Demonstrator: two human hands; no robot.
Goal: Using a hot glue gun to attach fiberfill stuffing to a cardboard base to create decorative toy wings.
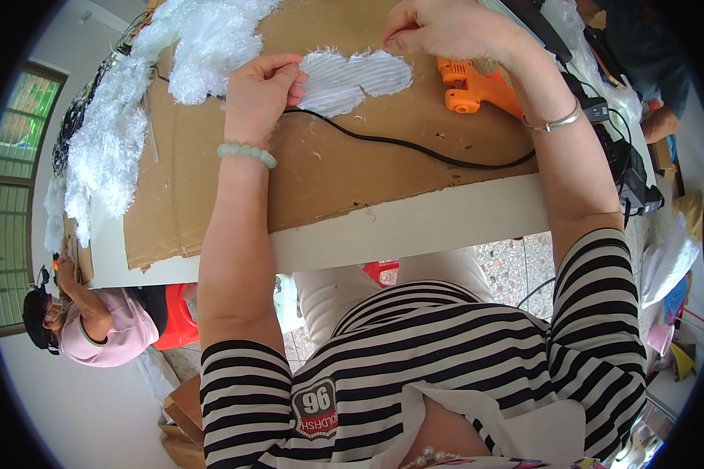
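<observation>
A white, ribbed piece of fabric [352, 80] with frayed edges lies flat on a brown cardboard sheet [414, 148]. At its left end my left hand [262, 92] is closed, thumb and fingertips pinching the edge. My right hand [454, 31] is raised beyond the fabric's right end, its fingertips pressed together. Whatever they hold, if anything, is too small to tell. Below the right hand lies an orange glue gun [477, 87], its handle partly behind my right forearm. A black cord [383, 144] curves across the cardboard between my forearms.
Shaggy white strands [105, 168] are heaped at the left, with another white heap [211, 55] at the back. Black power adapters [633, 176] and cables sit at the right edge. A person in pink [105, 328] works at the left; another person [653, 62] is at the far right.
</observation>
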